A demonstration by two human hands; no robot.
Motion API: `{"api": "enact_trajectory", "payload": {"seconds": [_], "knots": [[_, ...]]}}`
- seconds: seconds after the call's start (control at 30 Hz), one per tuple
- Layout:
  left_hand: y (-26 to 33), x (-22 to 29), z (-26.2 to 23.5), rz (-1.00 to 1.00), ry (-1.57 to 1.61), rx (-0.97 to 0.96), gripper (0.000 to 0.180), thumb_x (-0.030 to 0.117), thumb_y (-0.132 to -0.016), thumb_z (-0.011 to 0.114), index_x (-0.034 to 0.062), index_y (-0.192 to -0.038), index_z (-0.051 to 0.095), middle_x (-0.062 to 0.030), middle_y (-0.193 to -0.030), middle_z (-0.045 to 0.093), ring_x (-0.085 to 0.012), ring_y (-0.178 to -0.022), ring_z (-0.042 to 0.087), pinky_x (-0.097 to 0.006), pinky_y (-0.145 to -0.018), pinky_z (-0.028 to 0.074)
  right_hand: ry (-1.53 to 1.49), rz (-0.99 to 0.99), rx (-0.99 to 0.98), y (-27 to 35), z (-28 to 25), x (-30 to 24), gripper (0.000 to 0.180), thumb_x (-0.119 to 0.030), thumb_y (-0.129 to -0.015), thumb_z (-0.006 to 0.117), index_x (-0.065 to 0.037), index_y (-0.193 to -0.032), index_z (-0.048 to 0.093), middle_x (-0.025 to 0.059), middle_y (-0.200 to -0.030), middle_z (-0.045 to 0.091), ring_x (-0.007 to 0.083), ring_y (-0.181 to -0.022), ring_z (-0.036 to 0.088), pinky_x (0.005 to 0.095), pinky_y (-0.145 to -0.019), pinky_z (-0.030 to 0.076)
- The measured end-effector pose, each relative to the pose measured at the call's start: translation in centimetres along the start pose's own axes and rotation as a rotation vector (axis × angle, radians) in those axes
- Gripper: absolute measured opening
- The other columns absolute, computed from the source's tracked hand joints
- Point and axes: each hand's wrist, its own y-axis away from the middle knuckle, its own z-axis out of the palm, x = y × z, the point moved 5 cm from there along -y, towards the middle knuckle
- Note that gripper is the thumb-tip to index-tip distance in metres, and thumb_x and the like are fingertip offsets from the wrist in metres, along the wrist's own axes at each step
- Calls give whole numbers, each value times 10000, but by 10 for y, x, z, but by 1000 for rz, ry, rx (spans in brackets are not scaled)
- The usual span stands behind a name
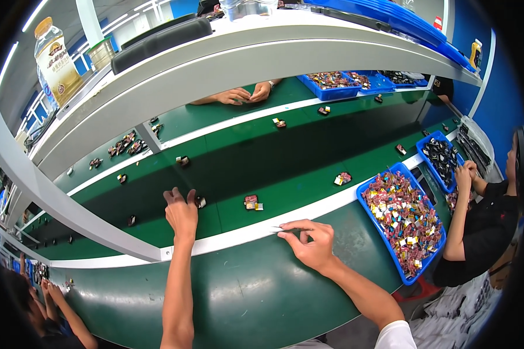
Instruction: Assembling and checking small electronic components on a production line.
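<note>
Green conveyor belt (pixel 285 174) runs across the view, white rail (pixel 256 230) between it and the near tabletop (pixel 256 296).

Far left, 9 o'clock: another worker's hands (pixel 49 291) at the belt edge, details too small to tell. Small dark pieces (pixel 122 144) lie scattered on the far lane at 10 o'clock.

Left hand (pixel 180 212): stretched out over the belt, fingers loosely extended, gripping nothing that I can see. Fingertips sit just beside a small dark part (pixel 200 202) at its 1 o'clock; touching or a hair apart, cannot tell.

Next along the belt: a small red-and-yellow cluster (pixel 252 202), well clear of both hands, untouched.

Right hand (pixel 311 241): resting at the white rail, thumb and forefinger pinched on a thin pale sliver (pixel 277 230) (possibly tweezers or a strip, too small to call).

Another small cluster (pixel 342 178) rides the belt at 2 o'clock of the right hand.

Right side, 3 o'clock: blue bin (pixel 428 264) heaped with mixed small parts, near the right hand but not touched. Neighbouring worker (pixel 483 232) beyond it with a second blue tray (pixel 434 139).

Progress, judging only from layout: bin is very full, several pieces loose on the belt, none in hand; bulk of the work looks open.
</note>
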Motion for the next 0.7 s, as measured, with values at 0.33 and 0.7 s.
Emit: {"api": "enact_trajectory", "payload": {"seconds": [0.33,0.7], "knots": [[19,80,62,403,317,-588,186,67,-790,728,57,-972,757,-99,-977,707,-273,-769,667,-390,-751,528,-28,50,-14,0,5,1,130,-23,-738,839,-40,-834,754,33,-749,723,59,-397,399,238,-421,326],[24,57,60,168,172,-771,111,51,-797,726,-5,-892,736,-113,-745,696,-209,-656,664,-348,-662,526,-64,68,-15,1,7,3,129,-35,-749,838,-41,-836,742,17,-733,728,57,-397,387,250,-409,307]]}}
